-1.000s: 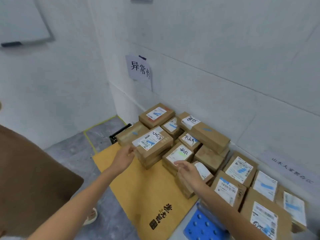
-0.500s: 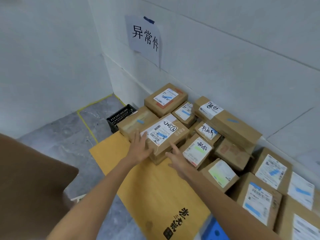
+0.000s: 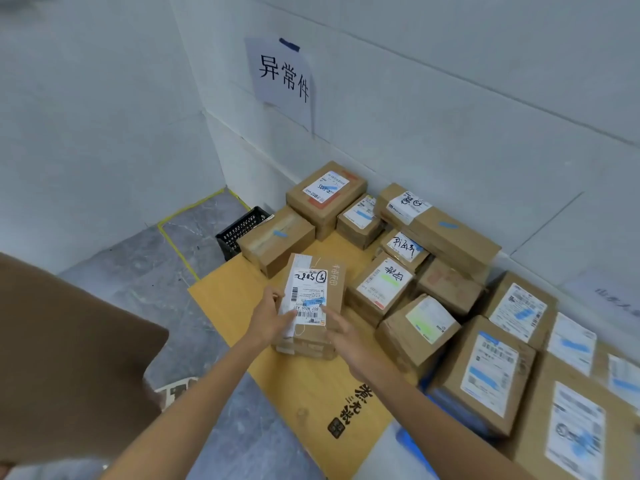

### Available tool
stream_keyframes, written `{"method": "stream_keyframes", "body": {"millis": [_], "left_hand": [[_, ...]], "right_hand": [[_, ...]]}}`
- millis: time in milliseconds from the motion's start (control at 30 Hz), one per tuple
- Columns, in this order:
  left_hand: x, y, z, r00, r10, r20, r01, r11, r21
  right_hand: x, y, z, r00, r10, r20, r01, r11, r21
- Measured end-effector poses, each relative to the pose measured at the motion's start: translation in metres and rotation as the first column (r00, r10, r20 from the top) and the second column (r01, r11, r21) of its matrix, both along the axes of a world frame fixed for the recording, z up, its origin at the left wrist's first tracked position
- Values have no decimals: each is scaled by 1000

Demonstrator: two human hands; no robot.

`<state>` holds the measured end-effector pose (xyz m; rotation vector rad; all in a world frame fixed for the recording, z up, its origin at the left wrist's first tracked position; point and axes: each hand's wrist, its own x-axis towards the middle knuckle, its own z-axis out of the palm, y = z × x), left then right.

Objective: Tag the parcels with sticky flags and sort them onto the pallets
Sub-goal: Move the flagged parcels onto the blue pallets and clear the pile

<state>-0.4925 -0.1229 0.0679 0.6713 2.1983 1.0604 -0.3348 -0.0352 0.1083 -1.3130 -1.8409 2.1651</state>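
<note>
A brown parcel (image 3: 332, 282) with a white shipping label and a blue flag sits on the yellow cardboard sheet (image 3: 311, 386). My left hand (image 3: 268, 315) grips its left edge, thumb curled onto the label. My right hand (image 3: 346, 336) touches the label's lower right corner with extended fingers. Several other labelled parcels (image 3: 384, 285) are packed along the wall to the right, some with blue flags, some with green ones.
A paper sign (image 3: 284, 79) hangs on the wall above the pile. A black plastic crate (image 3: 239, 230) stands in the corner by yellow floor tape. A blue pallet (image 3: 412, 448) shows under the cardboard at lower right. A large brown box (image 3: 69, 358) fills the lower left.
The parcel has been turned and pulled away from the pile toward me, onto the open cardboard. My left hand closed round its edge; my right hand moved onto its label.
</note>
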Motion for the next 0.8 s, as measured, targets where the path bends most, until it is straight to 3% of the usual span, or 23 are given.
{"method": "stream_keyframes", "body": {"millis": [333, 500, 600, 800], "left_hand": [[29, 15, 126, 985, -59, -165, 93, 975, 203], [59, 63, 179, 960, -141, -241, 211, 933, 292], [94, 106, 187, 930, -240, -278, 320, 900, 296], [177, 182, 164, 845, -522, -118, 532, 796, 289]], "right_hand": [[51, -3, 81, 914, -183, -363, 253, 955, 155], [82, 27, 101, 884, -226, -409, 373, 869, 326], [120, 55, 112, 850, -315, -421, 470, 815, 339], [208, 99, 115, 734, -548, -401, 675, 654, 342]]}}
